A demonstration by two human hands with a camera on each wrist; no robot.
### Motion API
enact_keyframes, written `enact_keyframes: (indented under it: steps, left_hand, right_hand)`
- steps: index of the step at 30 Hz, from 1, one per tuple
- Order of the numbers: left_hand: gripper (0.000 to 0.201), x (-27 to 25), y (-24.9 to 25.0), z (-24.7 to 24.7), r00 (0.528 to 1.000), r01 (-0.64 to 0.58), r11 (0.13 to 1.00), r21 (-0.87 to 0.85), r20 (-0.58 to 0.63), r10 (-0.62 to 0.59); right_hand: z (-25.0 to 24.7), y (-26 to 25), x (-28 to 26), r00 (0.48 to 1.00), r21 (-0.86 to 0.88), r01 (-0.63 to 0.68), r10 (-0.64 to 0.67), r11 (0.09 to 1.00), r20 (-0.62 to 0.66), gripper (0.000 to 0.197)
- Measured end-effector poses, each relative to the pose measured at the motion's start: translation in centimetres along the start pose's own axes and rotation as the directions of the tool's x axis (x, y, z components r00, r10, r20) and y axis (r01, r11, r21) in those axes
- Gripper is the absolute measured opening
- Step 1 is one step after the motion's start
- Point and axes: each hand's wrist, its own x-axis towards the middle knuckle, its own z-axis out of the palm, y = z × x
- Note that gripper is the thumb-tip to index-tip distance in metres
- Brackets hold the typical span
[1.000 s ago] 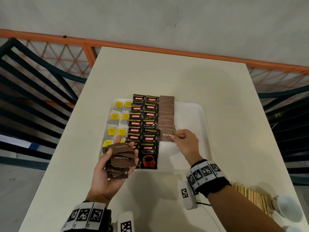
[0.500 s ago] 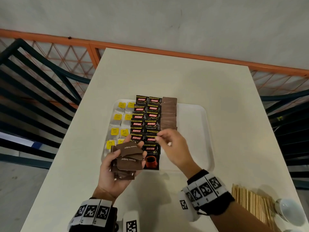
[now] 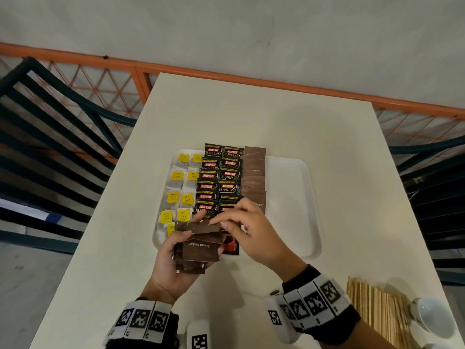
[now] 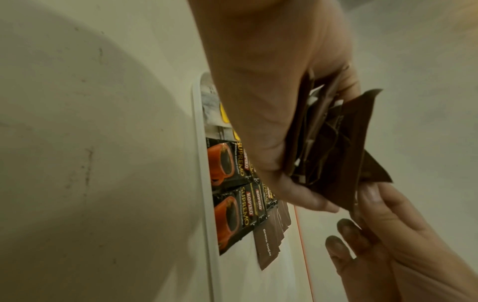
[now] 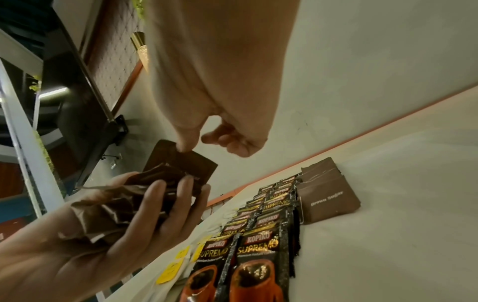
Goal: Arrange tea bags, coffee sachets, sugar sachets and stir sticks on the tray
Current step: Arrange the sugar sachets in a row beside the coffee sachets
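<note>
My left hand (image 3: 173, 260) grips a loose stack of brown sugar sachets (image 3: 201, 249) just over the near edge of the white tray (image 3: 289, 197). My right hand (image 3: 226, 222) pinches the corner of the top sachet (image 3: 201, 228) between thumb and forefinger; the right wrist view shows the thumb on that sachet (image 5: 181, 161). On the tray lie tea bags (image 3: 176, 197) with yellow tags at the left, two columns of black coffee sachets (image 3: 219, 177), then an overlapping row of sugar sachets (image 3: 253, 172). Wooden stir sticks (image 3: 377, 311) lie on the table at the near right, off the tray.
A white cup (image 3: 430, 316) sits beside the stir sticks near the table's right corner. Dark slatted chairs (image 3: 50, 147) flank the table on both sides, and an orange railing (image 3: 226, 76) runs behind it. The tray's right part is bare.
My right hand left the sugar row on the tray and came back left to the stack in my left hand, where it now pinches the top sachet. The left hand stayed put.
</note>
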Motion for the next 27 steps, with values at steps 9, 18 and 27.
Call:
enact_keyframes:
  steps: [9,18,27]
  left_hand:
    - [0.082,0.0,0.5,0.0,0.999,0.021,1.000,0.005,-0.027,-0.021]
    - [0.080,-0.2,0.2,-0.6,0.999,0.002,1.000,-0.005,-0.033,-0.003]
    - [0.081,-0.1,0.5,-0.6,0.999,-0.008,1.000,-0.008,-0.037,0.008]
  right_hand:
    - [-1.3,1.2,-0.8,0.963,0.488,-0.206,0.265,0.848,-0.053,0.013]
    - [-4.5,6.1,0.0,0.914,0.047,-0.367,0.369,0.929,-0.170,0.023]
    - [-5.4,7.3,1.2,0.920,-0.115,-0.370,0.347,0.922,-0.181,0.023]
